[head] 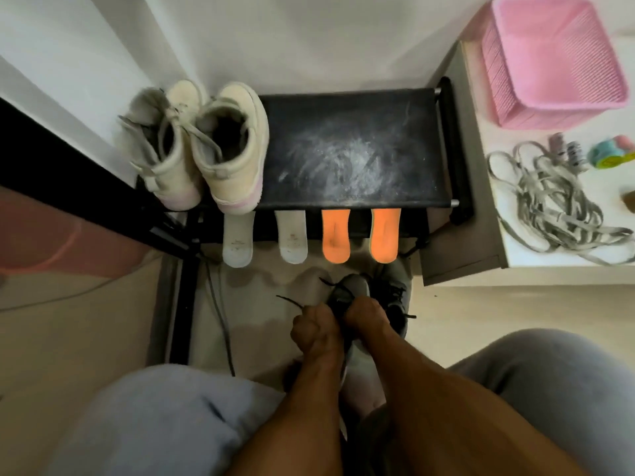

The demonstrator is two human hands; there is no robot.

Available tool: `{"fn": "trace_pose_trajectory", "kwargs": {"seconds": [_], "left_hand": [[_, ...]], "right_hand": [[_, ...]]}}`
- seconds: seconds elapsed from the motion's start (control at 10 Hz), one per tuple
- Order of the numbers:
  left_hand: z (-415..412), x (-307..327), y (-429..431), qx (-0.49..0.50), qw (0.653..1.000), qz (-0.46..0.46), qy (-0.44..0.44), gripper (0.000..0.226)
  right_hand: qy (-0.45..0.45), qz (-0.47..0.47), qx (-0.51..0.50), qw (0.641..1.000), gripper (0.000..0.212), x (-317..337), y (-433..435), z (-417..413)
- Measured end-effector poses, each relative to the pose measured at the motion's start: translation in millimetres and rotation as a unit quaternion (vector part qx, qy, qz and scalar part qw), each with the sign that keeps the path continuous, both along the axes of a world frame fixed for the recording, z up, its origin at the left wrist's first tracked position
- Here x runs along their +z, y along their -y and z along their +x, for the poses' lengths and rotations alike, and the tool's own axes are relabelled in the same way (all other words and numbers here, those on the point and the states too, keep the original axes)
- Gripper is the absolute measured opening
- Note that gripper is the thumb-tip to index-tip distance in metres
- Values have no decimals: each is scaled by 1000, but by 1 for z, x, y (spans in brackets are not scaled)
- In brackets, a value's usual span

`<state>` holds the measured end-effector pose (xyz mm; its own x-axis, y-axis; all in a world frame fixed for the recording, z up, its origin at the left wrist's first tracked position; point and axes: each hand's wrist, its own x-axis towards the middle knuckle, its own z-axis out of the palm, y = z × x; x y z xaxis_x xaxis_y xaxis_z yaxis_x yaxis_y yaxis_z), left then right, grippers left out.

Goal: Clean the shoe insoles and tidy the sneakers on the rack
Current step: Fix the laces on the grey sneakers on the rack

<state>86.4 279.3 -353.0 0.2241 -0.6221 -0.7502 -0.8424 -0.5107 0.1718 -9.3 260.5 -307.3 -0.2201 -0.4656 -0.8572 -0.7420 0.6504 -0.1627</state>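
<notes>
1. Two cream sneakers [165, 156] [237, 149] stand side by side, touching, at the 10 o'clock end of one black rack [350, 149]. Their toes point to 12 o'clock. The rest of the top shelf is streaked with pale dust.
2. Four insoles lean in a row under the rack's front edge, near the picture's middle. Two white insoles [238, 240] [292, 240] sit on the 9 o'clock side and two orange insoles [335, 238] [385, 237] on the 3 o'clock side, each apart from the next.
3. Two dark shoes are on the floor at 6 o'clock. One dark sneaker [348, 288] is between the hands, and a second dark sneaker [397, 304] lies just beside it toward 3 o'clock.
4. The left hand [316, 328] has a closed grip, its fingers curled round a black lace [288, 301] whose end trails toward 9 o'clock.
5. The right hand [364, 317] has a closed grip too, its fingers curled onto the laced top of the dark sneaker.
6. At 2 o'clock a white surface [515, 249] carries one pink basket [549, 60] and one tangled heap of grey laces [549, 201]. The small things beside them are too blurred to tell.
</notes>
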Motion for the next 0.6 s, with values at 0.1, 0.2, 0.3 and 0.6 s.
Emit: {"fn": "trace_pose_trajectory", "kwargs": {"seconds": [0.1, 0.2, 0.3, 0.6], "left_hand": [[1, 88, 5, -177, 980, 6, 84, 26], [6, 123, 5, -140, 988, -41, 53, 23], [7, 169, 4, -112, 991, -65, 31, 29], [13, 286, 9, -157, 979, -130, 0, 35]], "right_hand": [[19, -1, 35, 999, 35, 37, 4, 1], [25, -56, 20, 998, 33, 81, -5, -5], [57, -74, 22, 995, 18, 126, -7, -10], [61, 130, 193, 971, 28, 255, 27, -17]]}}
